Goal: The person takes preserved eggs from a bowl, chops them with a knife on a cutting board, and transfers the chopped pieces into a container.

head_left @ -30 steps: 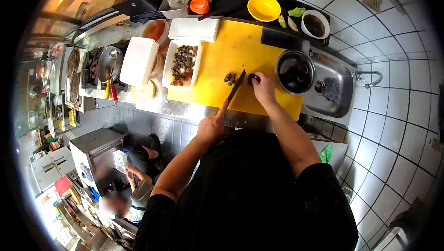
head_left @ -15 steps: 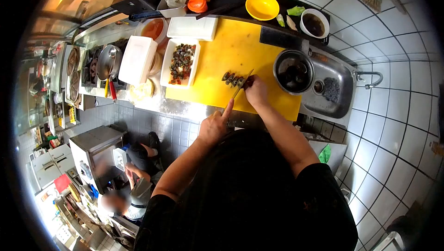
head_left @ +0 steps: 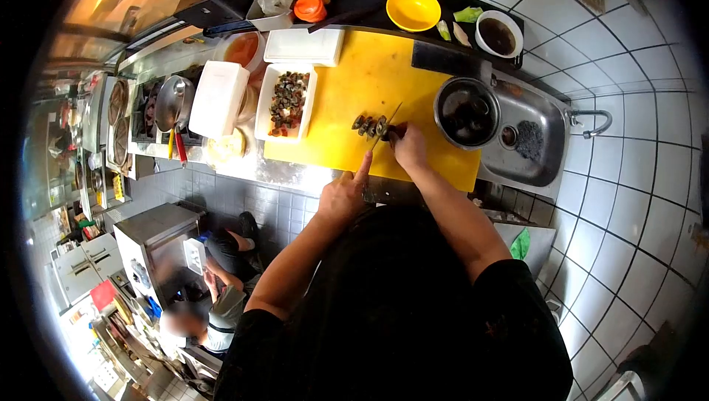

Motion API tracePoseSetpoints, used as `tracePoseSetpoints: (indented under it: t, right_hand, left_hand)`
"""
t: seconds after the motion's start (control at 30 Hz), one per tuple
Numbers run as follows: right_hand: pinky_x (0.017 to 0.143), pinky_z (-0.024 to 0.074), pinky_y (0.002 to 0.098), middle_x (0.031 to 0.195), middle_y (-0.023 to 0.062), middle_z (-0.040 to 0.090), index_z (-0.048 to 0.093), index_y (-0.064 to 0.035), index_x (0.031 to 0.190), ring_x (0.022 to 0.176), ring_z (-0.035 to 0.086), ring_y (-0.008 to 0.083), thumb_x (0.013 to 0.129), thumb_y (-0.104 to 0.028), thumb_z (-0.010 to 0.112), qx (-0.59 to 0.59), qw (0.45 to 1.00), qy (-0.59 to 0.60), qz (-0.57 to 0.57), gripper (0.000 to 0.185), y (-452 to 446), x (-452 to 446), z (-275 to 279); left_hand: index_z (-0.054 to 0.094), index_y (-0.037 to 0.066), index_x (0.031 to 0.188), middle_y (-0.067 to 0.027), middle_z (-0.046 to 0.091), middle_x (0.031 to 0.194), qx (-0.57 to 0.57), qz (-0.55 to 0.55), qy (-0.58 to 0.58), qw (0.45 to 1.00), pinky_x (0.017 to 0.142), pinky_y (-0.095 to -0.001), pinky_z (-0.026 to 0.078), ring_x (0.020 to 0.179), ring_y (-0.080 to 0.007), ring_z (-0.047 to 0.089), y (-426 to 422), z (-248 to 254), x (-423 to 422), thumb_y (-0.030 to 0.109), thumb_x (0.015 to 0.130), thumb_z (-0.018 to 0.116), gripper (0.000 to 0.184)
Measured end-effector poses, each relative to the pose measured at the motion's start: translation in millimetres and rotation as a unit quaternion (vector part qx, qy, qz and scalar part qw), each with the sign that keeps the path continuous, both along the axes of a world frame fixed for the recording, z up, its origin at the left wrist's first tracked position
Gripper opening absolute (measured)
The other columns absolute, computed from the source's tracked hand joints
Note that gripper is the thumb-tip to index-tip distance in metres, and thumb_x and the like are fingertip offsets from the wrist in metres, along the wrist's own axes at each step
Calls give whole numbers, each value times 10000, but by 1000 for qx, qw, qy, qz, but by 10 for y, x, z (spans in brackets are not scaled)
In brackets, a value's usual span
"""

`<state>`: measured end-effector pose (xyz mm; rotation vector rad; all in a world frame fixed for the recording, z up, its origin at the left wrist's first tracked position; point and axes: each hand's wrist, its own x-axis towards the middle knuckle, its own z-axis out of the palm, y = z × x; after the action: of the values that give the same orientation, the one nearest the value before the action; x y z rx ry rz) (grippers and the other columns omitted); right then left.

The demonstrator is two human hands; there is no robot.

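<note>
My left hand [head_left: 343,194] grips a knife [head_left: 395,114], its index finger stretched along the blade's back. The blade stands over the yellow cutting board [head_left: 362,76] at a row of dark food slices [head_left: 365,126]. On the blade's right side, my right hand [head_left: 409,148] has its fingers pinched on the end of the same dark food. I cannot tell what food it is. Left of the slices is a white container [head_left: 312,109] with chopped dark and reddish pieces. A metal bowl [head_left: 442,126] with large dark round pieces sits to the right.
A steel sink [head_left: 550,157] with a faucet [head_left: 597,125] lies at the right. Along the back shelf are a yellow bowl [head_left: 413,9] and a white bowl of dark liquid [head_left: 496,36]. A pan [head_left: 174,102] rests on the stove. At lower left another person [head_left: 221,309] handles a white tray [head_left: 195,255].
The knife blade has shifted slightly and now looks thinner, seen more edge-on. My hands stay nearly in place. The other person's white tray has moved slightly.
</note>
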<state>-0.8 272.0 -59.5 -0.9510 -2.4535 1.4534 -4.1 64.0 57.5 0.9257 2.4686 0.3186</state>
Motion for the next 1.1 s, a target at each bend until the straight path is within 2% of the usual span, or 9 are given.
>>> tracePoseSetpoints:
  t: [0.07, 0.17, 0.27, 0.37, 0.57, 0.77, 0.87, 0.97, 1.1]
  right_hand:
    - [776, 554, 431, 899, 196, 740, 670, 4, 1014, 878, 732, 356, 882, -102, 749, 20, 1000, 1, 13, 187, 15, -4, -6]
    - [792, 552, 446, 914, 205, 739, 672, 8, 993, 894, 723, 379, 866, -105, 748, -22, 999, -39, -8, 186, 11, -41, 13]
    - [818, 550, 458, 935, 227, 734, 665, 26, 1003, 930, 709, 406, 844, -115, 749, 69, 997, -16, 26, 228, 22, -40, 104]
    - [846, 544, 475, 967, 254, 724, 665, 35, 1029, 971, 689, 439, 830, -120, 740, 29, 998, -37, 28, 263, 8, -50, 221]
    - [855, 535, 496, 998, 262, 716, 685, 17, 1036, 980, 672, 472, 852, -86, 690, 143, 989, -35, -9, 211, 62, 28, 36]
    - [815, 526, 520, 944, 281, 694, 649, 32, 1034, 958, 668, 474, 878, -33, 643, 64, 996, 19, 65, 169, 136, 167, 234]
    - [795, 530, 512, 930, 274, 695, 650, 28, 1016, 928, 673, 470, 900, -33, 626, 70, 996, 27, 40, 133, 107, 197, 346]
    - [829, 527, 511, 1000, 265, 698, 651, 21, 1056, 964, 667, 462, 915, -62, 637, 69, 996, 12, 45, 164, 117, 195, 224]
    - [974, 482, 524, 1250, 310, 599, 569, 52, 1242, 1152, 586, 475, 938, -191, 704, 199, 978, 23, 49, 412, -78, 134, 325]
  left_hand:
    - [160, 230, 1662, -243, 675, 974, -2, -11, -2, 1000, 673, -511, 575, 746, -401, 701, -20, -10, -3, 50, 906, 543, 866]
    - [149, 230, 1664, -237, 684, 966, 0, -15, -4, 1000, 680, -512, 576, 753, -403, 706, -46, -33, -6, 49, 903, 545, 877]
    - [142, 234, 1666, -234, 689, 933, 9, -2, -26, 1000, 695, -517, 576, 759, -407, 707, -5, -33, -8, 59, 904, 544, 879]
    - [170, 220, 1663, -225, 676, 873, 13, -5, -18, 1000, 679, -513, 577, 724, -397, 696, 6, -110, -11, 60, 906, 530, 853]
    - [176, 212, 1663, -225, 678, 867, 9, -9, -23, 1000, 692, -511, 578, 720, -390, 695, 105, -173, -99, 75, 908, 532, 846]
    - [245, 206, 1647, -192, 670, 831, 28, -25, 9, 999, 668, -498, 576, 705, -366, 693, 30, -101, -52, 103, 903, 578, 822]
    - [285, 200, 1636, -177, 663, 816, 38, -40, 33, 998, 641, -485, 573, 692, -353, 690, -16, -51, -26, 109, 889, 610, 820]
    - [304, 186, 1629, -169, 657, 811, 68, -28, 60, 995, 614, -475, 567, 683, -345, 686, -83, 42, -38, 103, 868, 643, 837]
    - [317, 137, 1617, -159, 651, 784, 111, 39, 110, 987, 596, -468, 560, 659, -341, 679, -216, 96, -58, 92, 849, 679, 850]
